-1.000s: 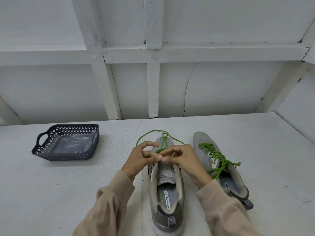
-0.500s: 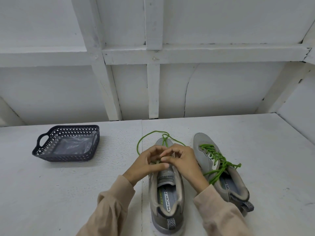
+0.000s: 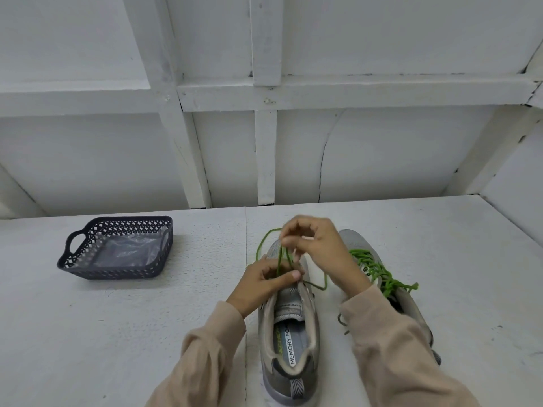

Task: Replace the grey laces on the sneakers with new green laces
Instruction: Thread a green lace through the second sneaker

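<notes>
A grey sneaker (image 3: 289, 342) stands heel toward the camera on a white surface (image 3: 147, 333). Over its tongue, the left hand (image 3: 261, 284) pinches a green lace (image 3: 282, 257) against the shoe. The right hand (image 3: 318, 249), raised just beyond, grips the lace's strands between its fingertips. Just right, partly behind a beige sleeve (image 3: 396, 348), a second sneaker (image 3: 351, 239) carries green lacing (image 3: 379, 271). Farther left sits a dark basket (image 3: 117, 271) lined with clear plastic (image 3: 126, 249), before a white panelled wall (image 3: 382, 157).

left grip (image 3: 261, 282) pinching low, right grip (image 3: 320, 248) raised higher, also pinching
</notes>
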Motion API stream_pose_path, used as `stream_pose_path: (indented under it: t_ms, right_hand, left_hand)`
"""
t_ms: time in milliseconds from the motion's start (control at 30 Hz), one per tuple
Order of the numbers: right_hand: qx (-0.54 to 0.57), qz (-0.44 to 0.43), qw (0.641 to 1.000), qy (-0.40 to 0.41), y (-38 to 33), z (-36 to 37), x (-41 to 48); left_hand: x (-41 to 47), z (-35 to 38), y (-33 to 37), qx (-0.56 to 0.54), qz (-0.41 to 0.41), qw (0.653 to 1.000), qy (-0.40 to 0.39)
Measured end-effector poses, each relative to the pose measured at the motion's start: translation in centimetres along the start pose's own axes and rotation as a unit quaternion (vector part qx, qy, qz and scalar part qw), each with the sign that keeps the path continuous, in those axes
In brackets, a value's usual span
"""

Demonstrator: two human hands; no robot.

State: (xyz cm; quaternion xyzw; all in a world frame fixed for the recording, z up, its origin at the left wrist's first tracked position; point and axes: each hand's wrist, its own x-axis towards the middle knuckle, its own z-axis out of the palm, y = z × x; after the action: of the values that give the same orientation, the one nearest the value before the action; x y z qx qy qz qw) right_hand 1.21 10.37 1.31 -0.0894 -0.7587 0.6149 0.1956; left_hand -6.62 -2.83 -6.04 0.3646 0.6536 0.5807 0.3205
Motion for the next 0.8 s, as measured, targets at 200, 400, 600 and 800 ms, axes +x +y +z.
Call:
stream_pose_path:
  t_ms: [200, 400, 600, 800]
  right_hand:
    - [0.069, -0.07, 0.995, -0.012, -5.6, -0.9, 4.0]
    - [0.135, -0.122, 0.983, 0.036, -8.9, -1.5, 8.0]
    - [0.171, -0.079, 0.98, 0.061, -6.0, -0.2, 9.8]
    - [-0.065, 0.193, 0.979, 0.01, 2.8, -2.6, 10.0]
  left_hand:
    - [0.2, 0.0, -0.1, -0.016, -0.011, 1.0, 0.004]
    - [0.1, -0.1, -0.2, 0.006, -0.001, 1.0, 0.009]
    - [0.0, 0.3, -0.5, -0.008, 0.014, 1.0, 0.023]
    - [0.0, 0.5, -0.9, 0.028, 0.018, 0.999, 0.043]
